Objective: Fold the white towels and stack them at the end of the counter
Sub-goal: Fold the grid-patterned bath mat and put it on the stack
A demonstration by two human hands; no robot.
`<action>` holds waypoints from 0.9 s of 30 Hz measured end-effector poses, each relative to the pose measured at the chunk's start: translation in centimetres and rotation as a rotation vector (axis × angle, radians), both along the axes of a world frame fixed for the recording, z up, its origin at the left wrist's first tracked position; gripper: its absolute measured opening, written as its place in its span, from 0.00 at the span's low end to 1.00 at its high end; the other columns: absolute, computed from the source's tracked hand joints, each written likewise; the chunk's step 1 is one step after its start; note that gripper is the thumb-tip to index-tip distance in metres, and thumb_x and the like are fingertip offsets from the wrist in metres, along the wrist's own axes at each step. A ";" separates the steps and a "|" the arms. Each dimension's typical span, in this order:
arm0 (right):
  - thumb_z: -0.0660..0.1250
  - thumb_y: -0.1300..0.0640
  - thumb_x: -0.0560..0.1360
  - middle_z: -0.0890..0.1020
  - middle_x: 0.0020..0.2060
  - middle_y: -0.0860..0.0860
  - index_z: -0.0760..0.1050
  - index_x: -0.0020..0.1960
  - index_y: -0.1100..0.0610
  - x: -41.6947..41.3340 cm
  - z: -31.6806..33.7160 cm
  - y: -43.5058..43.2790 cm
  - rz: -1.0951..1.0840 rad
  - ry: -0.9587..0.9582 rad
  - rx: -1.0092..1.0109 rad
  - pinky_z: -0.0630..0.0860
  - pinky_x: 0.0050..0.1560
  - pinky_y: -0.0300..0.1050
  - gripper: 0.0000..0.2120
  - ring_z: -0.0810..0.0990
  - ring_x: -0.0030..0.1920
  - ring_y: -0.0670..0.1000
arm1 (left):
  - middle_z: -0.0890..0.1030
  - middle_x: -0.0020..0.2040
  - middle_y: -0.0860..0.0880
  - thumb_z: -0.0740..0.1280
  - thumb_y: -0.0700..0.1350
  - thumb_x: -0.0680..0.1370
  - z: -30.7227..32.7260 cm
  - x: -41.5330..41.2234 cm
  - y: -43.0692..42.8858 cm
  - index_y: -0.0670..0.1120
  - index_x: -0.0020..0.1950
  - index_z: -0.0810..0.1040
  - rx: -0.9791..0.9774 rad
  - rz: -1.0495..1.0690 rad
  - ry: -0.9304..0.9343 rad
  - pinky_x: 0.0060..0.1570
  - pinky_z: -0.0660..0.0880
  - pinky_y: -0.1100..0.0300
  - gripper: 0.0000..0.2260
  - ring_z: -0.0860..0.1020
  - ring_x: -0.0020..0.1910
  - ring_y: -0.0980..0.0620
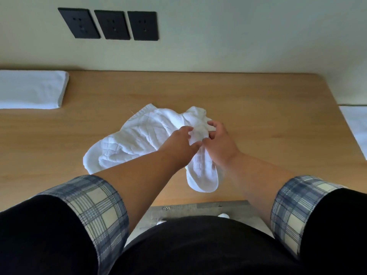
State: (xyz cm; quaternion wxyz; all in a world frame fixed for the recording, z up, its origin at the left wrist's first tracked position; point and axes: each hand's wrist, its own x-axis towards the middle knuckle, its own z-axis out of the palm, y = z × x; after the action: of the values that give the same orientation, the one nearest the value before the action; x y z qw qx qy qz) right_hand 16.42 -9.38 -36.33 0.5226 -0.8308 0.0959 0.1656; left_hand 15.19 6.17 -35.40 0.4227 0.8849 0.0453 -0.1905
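Observation:
A crumpled white towel (137, 135) with a quilted weave lies bunched in the middle of the wooden counter (258, 108). One narrow end of it trails toward the counter's near edge. My left hand (179, 140) and my right hand (220, 140) meet over the towel's right part, and both pinch a raised bunch of cloth between fingers and thumb. A folded white towel (31, 89) lies flat at the counter's far left end, cut off by the frame.
Three black wall sockets (111, 24) sit on the pale wall behind the counter. Something white (355, 126) lies beyond the counter's right edge. Grey floor (198, 210) shows below the near edge. Bare wood lies on both sides of the crumpled towel.

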 end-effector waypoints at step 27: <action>0.56 0.51 0.79 0.75 0.39 0.51 0.72 0.46 0.54 10.0 -2.2 -9.9 0.430 0.192 -0.463 0.66 0.38 0.45 0.09 0.74 0.41 0.55 | 0.79 0.59 0.46 0.57 0.41 0.81 -0.6 6.7 -3.6 0.51 0.70 0.73 0.397 0.575 0.231 0.49 0.76 0.52 0.18 0.78 0.53 0.43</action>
State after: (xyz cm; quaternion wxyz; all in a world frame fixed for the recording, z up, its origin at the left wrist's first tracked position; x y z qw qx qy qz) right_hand 26.47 -19.26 -38.56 0.2616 -0.9094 0.0024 0.3234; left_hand 21.87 2.56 -35.97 0.2709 0.8735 0.3755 -0.1501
